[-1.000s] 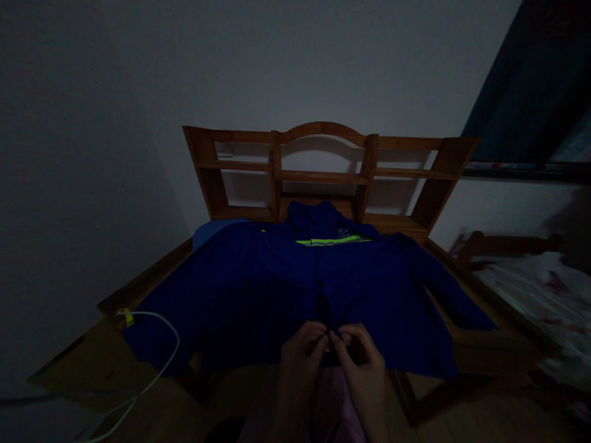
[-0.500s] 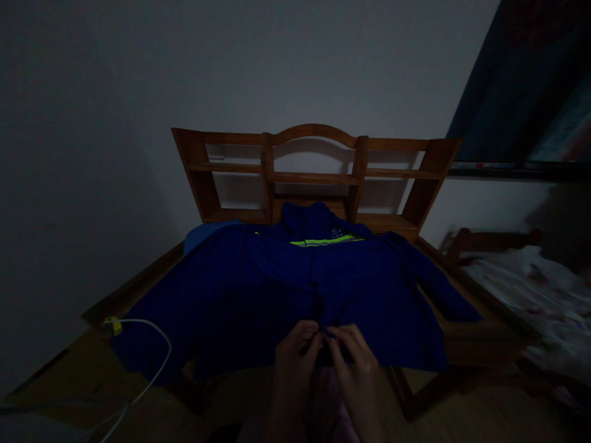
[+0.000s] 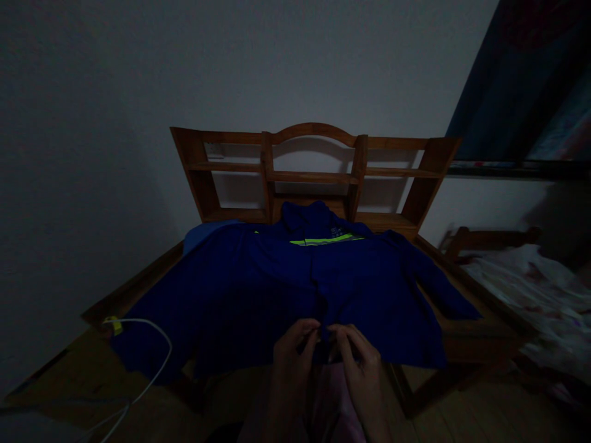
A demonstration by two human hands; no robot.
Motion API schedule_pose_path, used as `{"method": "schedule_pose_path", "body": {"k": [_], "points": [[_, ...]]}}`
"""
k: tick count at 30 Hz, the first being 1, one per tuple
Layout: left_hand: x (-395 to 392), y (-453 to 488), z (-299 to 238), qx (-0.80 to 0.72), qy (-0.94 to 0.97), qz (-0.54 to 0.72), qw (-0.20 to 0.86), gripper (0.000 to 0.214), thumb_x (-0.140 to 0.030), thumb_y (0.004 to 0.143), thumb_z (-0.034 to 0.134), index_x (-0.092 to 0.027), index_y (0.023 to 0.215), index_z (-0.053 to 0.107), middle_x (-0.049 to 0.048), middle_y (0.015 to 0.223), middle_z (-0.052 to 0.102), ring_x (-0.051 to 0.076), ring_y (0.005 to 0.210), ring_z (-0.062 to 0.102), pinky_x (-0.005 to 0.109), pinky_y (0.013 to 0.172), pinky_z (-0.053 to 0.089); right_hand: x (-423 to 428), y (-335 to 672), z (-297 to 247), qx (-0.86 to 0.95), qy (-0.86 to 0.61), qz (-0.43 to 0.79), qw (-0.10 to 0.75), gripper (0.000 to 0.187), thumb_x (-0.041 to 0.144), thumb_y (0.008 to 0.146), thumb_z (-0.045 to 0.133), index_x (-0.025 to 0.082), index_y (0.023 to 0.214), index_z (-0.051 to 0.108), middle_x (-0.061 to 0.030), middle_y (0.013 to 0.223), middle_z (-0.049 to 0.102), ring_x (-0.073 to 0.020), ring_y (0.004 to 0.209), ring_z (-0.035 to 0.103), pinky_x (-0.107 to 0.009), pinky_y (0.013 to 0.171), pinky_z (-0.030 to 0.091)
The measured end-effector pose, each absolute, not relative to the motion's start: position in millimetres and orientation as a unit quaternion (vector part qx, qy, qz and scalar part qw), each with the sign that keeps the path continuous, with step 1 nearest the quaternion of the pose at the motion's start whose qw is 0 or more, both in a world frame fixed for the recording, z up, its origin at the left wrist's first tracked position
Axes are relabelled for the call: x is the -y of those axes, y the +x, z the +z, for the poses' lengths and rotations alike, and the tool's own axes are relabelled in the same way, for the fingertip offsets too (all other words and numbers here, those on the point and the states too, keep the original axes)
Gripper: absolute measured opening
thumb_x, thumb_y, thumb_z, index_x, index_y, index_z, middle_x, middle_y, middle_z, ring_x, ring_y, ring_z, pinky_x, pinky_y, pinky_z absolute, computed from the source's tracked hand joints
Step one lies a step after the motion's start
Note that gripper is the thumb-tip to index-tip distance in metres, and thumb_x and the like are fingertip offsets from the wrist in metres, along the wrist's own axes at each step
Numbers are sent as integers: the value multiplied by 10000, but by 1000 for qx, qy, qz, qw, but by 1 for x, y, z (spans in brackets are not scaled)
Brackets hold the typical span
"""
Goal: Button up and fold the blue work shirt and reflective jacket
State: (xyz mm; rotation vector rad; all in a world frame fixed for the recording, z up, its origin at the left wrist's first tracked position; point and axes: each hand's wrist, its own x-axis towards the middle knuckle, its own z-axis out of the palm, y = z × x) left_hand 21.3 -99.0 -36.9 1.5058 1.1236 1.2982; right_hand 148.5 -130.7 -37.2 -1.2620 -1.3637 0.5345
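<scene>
A dark blue jacket (image 3: 258, 283) with a yellow-green stripe lies spread flat on a wooden bed frame (image 3: 138, 286), collar toward the headboard. My left hand (image 3: 293, 357) and my right hand (image 3: 360, 363) meet at the bottom hem at the jacket's front opening. Both hands have their fingers pinched on the hem edges there. The room is dim, so the small part between the fingertips is hard to make out.
A wooden headboard with shelves (image 3: 314, 175) stands against the white wall. A white cable (image 3: 154, 363) with a yellow tag trails off the bed's left corner. Another bed with floral bedding (image 3: 540, 301) lies to the right. A dark curtain (image 3: 521, 86) hangs at the upper right.
The view shifted slightly, so the bed sits a little further left in the picture. My hands stay pinched together at the jacket's hem, with only small finger movement.
</scene>
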Motion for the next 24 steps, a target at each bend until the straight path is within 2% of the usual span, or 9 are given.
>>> {"method": "schedule_pose_path", "body": {"k": [6,12,16,24], "points": [[96,17,-39,-450,631,493,396,166,-199,822,505,-185,904,649,31,911,680,157,867,638,228,758,496,123,147,-44,579,-537,237,566,137,308,874,541,188,825,585,6,751,548,-116,686,524,-221,634,393],[99,18,-28,-445,585,499,459,184,-284,837,525,-173,933,636,34,905,674,155,849,637,221,740,496,119,146,-46,587,-532,227,566,111,293,880,536,193,838,562,9,776,530,-115,714,508,-226,659,381],[100,23,-27,-455,528,511,503,206,-326,783,609,-155,897,623,45,882,677,175,861,640,237,753,500,119,145,-48,604,-540,202,551,97,275,890,515,197,849,554,5,792,519,-122,734,503,-233,675,375],[99,25,-36,-470,511,528,490,166,-306,781,604,-145,818,601,39,799,658,174,799,636,246,716,489,121,140,-50,624,-544,172,534,81,259,896,497,198,863,539,-1,813,523,-126,742,509,-236,683,377]]}}
